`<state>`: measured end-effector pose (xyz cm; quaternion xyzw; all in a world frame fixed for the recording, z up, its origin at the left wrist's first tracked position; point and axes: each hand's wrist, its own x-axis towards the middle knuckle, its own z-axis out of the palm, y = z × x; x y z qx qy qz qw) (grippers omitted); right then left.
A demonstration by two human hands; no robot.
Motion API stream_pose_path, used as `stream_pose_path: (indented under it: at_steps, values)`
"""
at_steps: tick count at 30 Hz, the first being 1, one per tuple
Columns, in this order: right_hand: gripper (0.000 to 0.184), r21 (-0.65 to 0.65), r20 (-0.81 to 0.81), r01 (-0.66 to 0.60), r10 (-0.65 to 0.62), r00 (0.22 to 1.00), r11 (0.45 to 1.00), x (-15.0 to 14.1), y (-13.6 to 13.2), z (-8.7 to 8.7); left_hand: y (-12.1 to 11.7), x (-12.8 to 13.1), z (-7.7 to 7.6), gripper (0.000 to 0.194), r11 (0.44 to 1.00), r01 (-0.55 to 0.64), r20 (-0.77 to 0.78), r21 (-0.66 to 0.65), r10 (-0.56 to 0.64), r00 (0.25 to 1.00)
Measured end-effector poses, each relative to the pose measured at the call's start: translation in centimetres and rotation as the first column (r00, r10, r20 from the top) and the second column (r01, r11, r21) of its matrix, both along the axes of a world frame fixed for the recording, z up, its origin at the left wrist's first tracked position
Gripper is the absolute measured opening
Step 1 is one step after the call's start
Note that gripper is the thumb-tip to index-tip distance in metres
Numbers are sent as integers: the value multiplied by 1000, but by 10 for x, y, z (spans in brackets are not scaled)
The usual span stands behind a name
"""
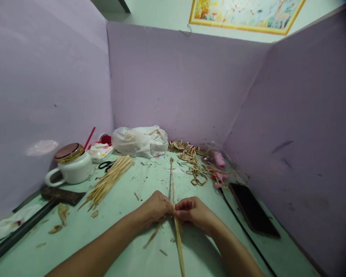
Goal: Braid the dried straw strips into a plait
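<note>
A thin straw braid (172, 181) runs away from me down the middle of the table. At its near end my left hand (161, 207) is closed, its fingertips pinching the braid from the left. My right hand (192, 211) pinches the same spot from the right, thumb against fingers. Loose flat straw strands (178, 246) come out below the hands, one long toward me and a shorter one slanting left. The exact crossing of the strands between the fingertips is hidden.
Left lie a straw bundle (111, 179), scissors (105, 164), a hammer (65, 195) and a lidded white mug (75, 169). A plastic bag (141, 141) sits at the back. Right are braided cords (194, 165), a pink glue gun (220, 177) with black cable, and a phone (253, 209). Purple panels surround the table.
</note>
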<state>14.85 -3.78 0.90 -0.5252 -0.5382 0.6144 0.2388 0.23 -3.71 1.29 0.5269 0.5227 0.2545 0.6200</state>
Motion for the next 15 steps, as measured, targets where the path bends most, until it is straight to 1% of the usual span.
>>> stream_pose_path:
  at_steps: [4, 6, 9, 12, 15]
  values:
    - [8, 46, 66, 2, -5, 998, 999, 2, 2, -2, -1, 1, 2, 17, 1000, -16, -38, -11, 16, 999]
    - [7, 53, 78, -7, 3, 997, 999, 2, 2, -2, -1, 3, 2, 16, 997, -66, -76, -28, 64, 995]
    - [10, 73, 78, -40, 34, 996, 997, 3, 3, -2, -1, 6, 1, 13, 987, -150, -86, -61, 145, 986]
    - [12, 79, 117, -93, 84, 990, 993, 6, 1, -2, 0, 8, -4, 9, 983, -177, -91, -42, 173, 981]
    - [15, 61, 191, -164, 150, 970, 985, 14, -1, 3, 0, 8, -16, 5, 984, -175, -84, 17, 176, 981]
